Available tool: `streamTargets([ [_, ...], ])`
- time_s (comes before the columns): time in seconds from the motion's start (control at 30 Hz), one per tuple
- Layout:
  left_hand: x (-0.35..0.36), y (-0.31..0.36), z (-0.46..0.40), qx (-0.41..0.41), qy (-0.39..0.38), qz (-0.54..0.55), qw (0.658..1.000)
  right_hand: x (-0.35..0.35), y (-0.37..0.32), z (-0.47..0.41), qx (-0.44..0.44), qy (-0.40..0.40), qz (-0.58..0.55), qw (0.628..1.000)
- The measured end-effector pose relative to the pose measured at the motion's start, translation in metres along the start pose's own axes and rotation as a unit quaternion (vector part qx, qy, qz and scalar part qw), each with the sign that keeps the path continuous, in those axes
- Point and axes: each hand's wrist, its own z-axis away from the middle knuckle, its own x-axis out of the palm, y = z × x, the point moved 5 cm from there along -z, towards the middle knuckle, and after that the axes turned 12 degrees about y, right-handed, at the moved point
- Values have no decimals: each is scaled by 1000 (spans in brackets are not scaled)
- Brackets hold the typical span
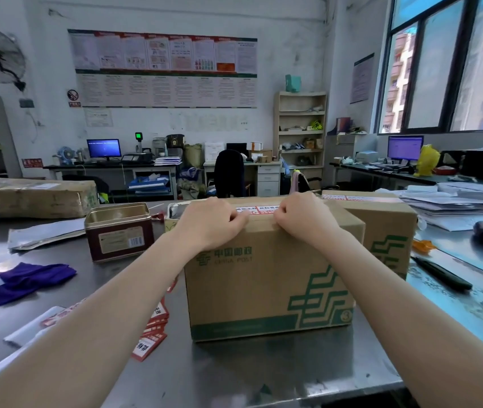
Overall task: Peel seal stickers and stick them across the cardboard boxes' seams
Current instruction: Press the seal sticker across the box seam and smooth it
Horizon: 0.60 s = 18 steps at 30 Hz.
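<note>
A China Post cardboard box (266, 272) stands upright on the steel table (234, 375), its printed green-logo face turned toward the camera and its long axis running left to right. A red-and-white seal sticker (256, 209) lies flat on the box's top, its long axis also left to right, near the front edge. Whether it crosses the seam cannot be told from this angle.

The left hand (212, 220) rests on the top front edge at the sticker's left end, fingers curled under with the knuckles pressing down. The right hand (300, 214) does the same at the sticker's right end. The two hands sit apart, the middle of the sticker showing between them; neither clearly pinches anything.

A second cardboard box (381, 228) stands just behind and to the right, touching or nearly touching the first, with a similar sealed strip (361, 198) across its top.

Left of the box, a sheet of red seal stickers (152, 328) lies on the table, partly under the left forearm. Farther left stand an open metal tin (119, 231), a purple cloth (25, 281) and a taped brown parcel (31, 195). A black pen (440, 273) lies to the right.
</note>
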Motion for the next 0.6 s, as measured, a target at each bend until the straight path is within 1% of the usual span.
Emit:
streamTargets([
  [0.07, -8, -9, 5, -17, -2, 5, 1000, 4, -22, 4, -24, -30, -44, 998],
  [0.13, -17, -22, 11, -23, -12, -19, 999, 12, -49, 8, -50, -53, -81, 994],
  [0.23, -27, -46, 24, -45, -48, -49, 997, 20, -89, 13, -92, -73, -101, 988],
  [0.37, -44, -87, 49, -111, -87, -15, 990, 31, -141, 19, -152, -90, -87, 981],
  [0.5, -60, -124, 81, -182, -89, 14, 979, 47, -189, 37, -207, -88, -27, 974],
  [0.6, -50, -147, 110, -224, -120, 19, 967, 80, -214, 57, -215, -121, -43, 968],
])
